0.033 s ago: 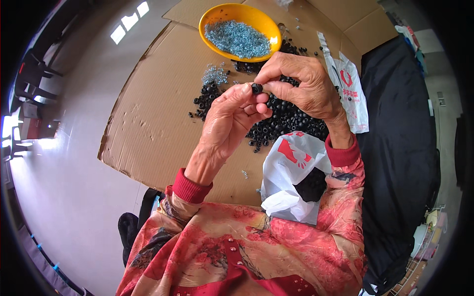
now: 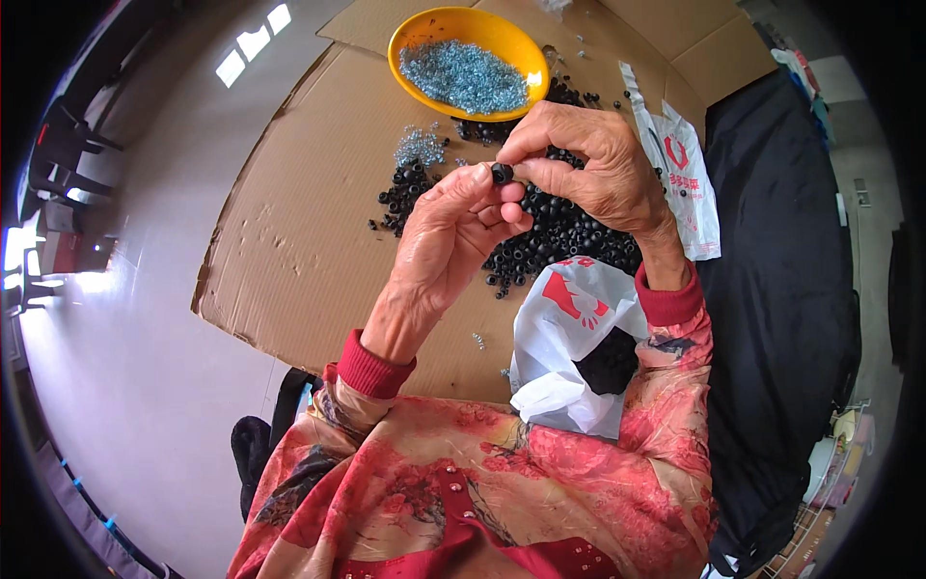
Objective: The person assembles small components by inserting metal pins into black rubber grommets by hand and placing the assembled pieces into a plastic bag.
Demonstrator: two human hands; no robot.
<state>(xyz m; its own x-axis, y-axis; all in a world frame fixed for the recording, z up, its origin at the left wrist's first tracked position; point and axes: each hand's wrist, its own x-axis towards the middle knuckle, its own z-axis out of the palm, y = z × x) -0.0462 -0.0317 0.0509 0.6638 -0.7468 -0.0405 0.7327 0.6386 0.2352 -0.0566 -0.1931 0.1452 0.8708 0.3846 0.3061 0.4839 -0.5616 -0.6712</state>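
Note:
In front of me, my left hand [image 2: 439, 227] pinches a small black round hollow piece [image 2: 502, 174] between thumb and fingers. My right hand [image 2: 603, 169] comes in from the other side, thumb and forefinger closed right beside that piece. Whatever its fingertips hold is too small to make out. Beneath both hands spreads a heap of similar black pieces [image 2: 569, 227], partly covered by them. Beyond stands a yellow bowl [image 2: 410, 85] of tiny bluish, shiny coils that look like springs. A small pile of the same springs [image 2: 420, 147] lies on the cardboard nearer me.
Flattened cardboard [image 2: 309, 212] bears everything. A white plastic bag [image 2: 559, 333] with black pieces inside lies open by my right forearm. Another white bag [image 2: 690, 183] lies flat at the right. Black cloth [image 2: 772, 309] covers something large on the far right.

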